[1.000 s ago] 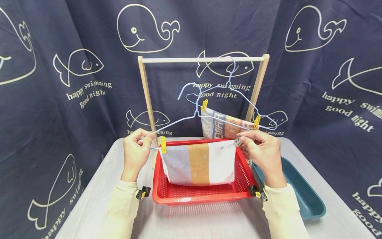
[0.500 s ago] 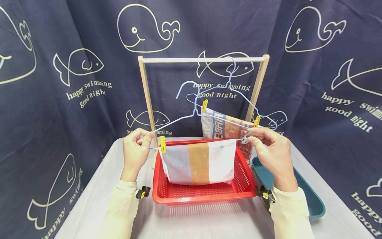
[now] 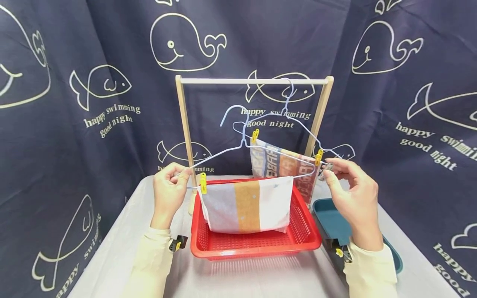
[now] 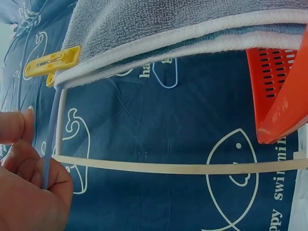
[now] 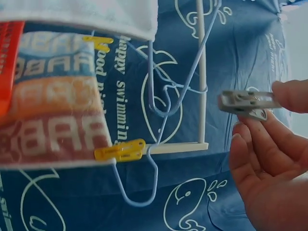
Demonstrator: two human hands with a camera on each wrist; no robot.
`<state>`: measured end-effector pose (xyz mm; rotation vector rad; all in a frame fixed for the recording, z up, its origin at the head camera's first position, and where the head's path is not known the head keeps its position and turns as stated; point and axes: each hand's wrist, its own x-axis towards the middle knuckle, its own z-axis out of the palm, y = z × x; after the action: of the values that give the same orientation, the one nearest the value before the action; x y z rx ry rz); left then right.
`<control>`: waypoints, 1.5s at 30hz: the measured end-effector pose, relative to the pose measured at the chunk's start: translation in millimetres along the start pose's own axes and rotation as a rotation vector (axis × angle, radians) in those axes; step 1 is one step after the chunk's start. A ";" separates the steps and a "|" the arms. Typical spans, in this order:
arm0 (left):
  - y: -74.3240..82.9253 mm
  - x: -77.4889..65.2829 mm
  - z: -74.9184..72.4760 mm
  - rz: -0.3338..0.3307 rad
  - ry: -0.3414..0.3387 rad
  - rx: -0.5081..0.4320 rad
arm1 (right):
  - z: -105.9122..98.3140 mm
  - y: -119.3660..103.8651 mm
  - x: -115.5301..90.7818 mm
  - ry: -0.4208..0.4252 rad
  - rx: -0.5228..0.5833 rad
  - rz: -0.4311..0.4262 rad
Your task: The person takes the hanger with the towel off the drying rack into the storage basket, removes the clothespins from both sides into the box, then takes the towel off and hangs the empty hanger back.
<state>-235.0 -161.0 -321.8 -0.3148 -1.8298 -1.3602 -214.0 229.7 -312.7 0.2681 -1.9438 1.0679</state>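
Note:
My left hand grips the left end of a light blue wire hanger, held up over the basket. A small striped towel, grey, mustard and white, is draped over its bottom bar. One yellow clothespin clips the towel's left corner; the left wrist view shows that yellow clothespin beside my fingers. My right hand pinches a grey clothespin between thumb and fingers, out to the right of the hanger. No clip sits on the towel's right corner.
Beneath the towel stands a red basket. Behind it, a wood-and-white rack carries a second hanger with a patterned towel on two yellow clothespins. A teal tray lies at the right.
My right hand has drawn away to the right from the towel's right corner, with the grey clothespin in its fingers. The left hand keeps its grip. The head view has tilted slightly.

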 end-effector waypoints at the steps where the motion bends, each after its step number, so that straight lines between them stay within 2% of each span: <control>1: -0.8 -0.1 -0.1 0.000 0.000 0.001 | -1.3 0.7 -0.6 0.010 -0.003 0.004; 4: -5.9 0.2 0.1 0.000 0.004 0.001 | -6.1 2.8 -0.1 0.042 -0.006 0.009; 11: -36.1 2.9 3.0 -0.005 0.011 0.015 | -21.4 9.7 2.8 0.071 -0.092 0.015; 21: -42.5 0.4 3.5 -0.003 -0.023 -0.002 | -34.2 26.3 5.7 0.090 -0.179 -0.008; 26: -42.0 0.5 3.1 -0.007 -0.022 0.003 | -35.5 38.6 3.9 0.084 -0.262 0.027; 36: -41.0 1.4 3.4 -0.008 -0.025 0.001 | -41.4 75.0 -8.1 -0.056 -0.404 0.127; 45: -41.5 1.1 4.0 -0.015 -0.018 0.013 | -43.3 107.7 -17.4 -0.216 -0.501 0.096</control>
<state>-263.3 -173.8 -349.6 -0.3081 -1.8584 -1.3592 -236.8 324.8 -377.7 0.0109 -2.3642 0.5953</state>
